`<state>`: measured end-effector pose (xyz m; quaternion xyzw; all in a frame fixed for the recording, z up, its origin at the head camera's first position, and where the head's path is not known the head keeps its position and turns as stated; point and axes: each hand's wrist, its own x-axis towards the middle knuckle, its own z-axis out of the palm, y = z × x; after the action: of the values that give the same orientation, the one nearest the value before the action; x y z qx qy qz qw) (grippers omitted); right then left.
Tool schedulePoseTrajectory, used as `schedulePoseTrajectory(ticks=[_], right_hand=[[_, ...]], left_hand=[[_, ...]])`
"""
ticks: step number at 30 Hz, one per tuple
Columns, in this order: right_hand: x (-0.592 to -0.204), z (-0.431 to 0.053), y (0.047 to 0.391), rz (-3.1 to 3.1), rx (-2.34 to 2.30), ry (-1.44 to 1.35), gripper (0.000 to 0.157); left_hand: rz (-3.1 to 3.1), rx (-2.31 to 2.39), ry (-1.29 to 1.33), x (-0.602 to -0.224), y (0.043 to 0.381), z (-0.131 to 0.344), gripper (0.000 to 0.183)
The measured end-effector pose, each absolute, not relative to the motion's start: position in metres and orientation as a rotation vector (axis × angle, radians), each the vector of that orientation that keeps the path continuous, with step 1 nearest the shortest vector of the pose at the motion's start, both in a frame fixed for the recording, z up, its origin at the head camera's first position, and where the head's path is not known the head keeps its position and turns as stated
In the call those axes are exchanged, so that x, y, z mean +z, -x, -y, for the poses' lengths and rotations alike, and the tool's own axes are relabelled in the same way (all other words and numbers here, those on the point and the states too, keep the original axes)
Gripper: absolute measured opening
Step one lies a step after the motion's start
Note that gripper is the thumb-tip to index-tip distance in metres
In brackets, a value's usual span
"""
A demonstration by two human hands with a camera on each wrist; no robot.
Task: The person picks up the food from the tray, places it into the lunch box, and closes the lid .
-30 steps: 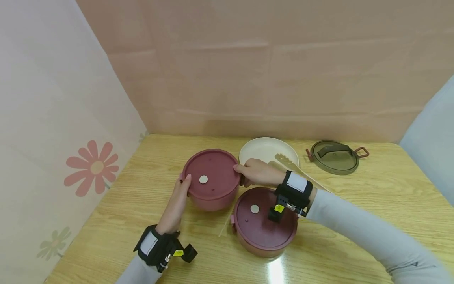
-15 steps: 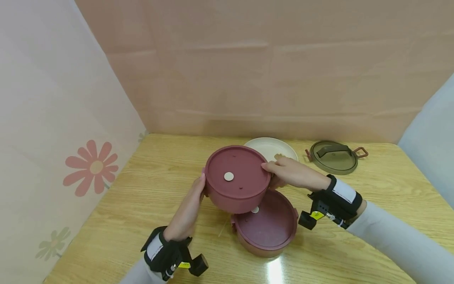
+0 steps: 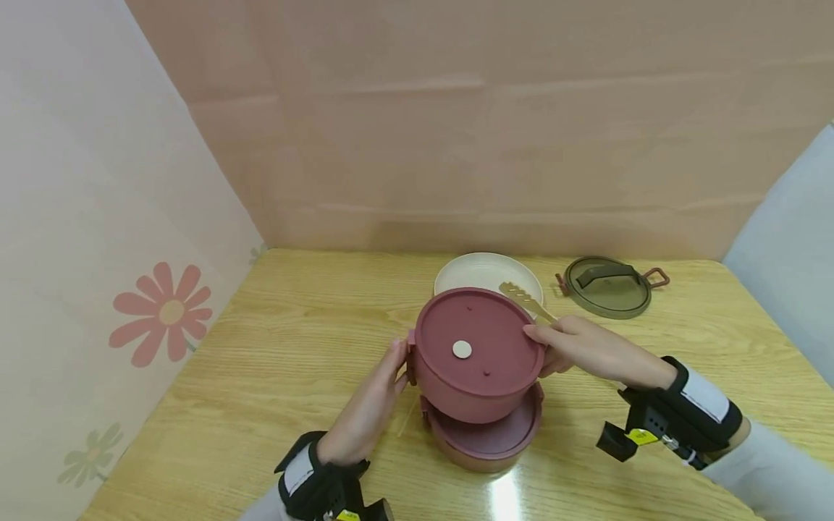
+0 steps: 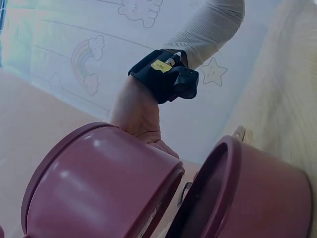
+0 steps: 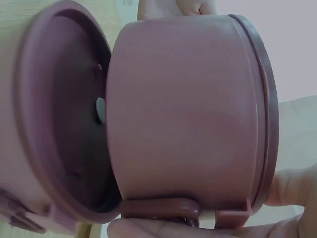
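A maroon lidded round container (image 3: pixel 485 340) with side clips is held up between both hands. My left hand (image 3: pixel 371 398) grips its left side. At the opposite side my right hand (image 3: pixel 586 351) holds it, thumb on the lid's rim and fingers below the clip (image 5: pixel 161 210). Under it, a second maroon container (image 3: pixel 485 452) of similar look stands on the table, partly covered in the head view. The raised one is tilted over the lower one's recessed lid (image 5: pixel 69 109). In the right wrist view their edges look very close; whether they touch I cannot tell.
Behind the containers lies a white plate (image 3: pixel 478 269), with a tan slotted utensil (image 3: pixel 521 295) by its right edge. A dark green round lid-like piece (image 3: pixel 609 289) with reddish handles lies at the back right. A thin stick (image 3: pixel 408 416) shows left of the lower container.
Both hands have carried the held container rightward, from the left of the lower container to above it. The lower container has stayed in place.
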<state>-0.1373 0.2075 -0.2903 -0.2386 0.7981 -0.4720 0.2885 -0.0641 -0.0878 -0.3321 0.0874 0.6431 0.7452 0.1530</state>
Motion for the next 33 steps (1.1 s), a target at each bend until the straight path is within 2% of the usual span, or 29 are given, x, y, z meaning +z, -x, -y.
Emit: schedulePoseTrajectory(ticks=[12, 23, 33], right_hand=[[-0.302, -0.221, 0.121, -2.102, -1.298, 0.678, 0.045], [-0.309, -0.225, 0.113, -2.128, -1.275, 0.607, 0.046], [-0.31, -0.227, 0.11, -2.112, -1.299, 0.587, 0.046]], left_hand=[[-1.803, 2.123, -0.205, -0.333, 0.053, 0.078, 0.069], [-1.873, 2.075, -0.209, -0.338, 0.047, 0.076, 0.069], [-2.017, 2.023, -0.244, -0.35, 0.052, 0.082, 0.048]])
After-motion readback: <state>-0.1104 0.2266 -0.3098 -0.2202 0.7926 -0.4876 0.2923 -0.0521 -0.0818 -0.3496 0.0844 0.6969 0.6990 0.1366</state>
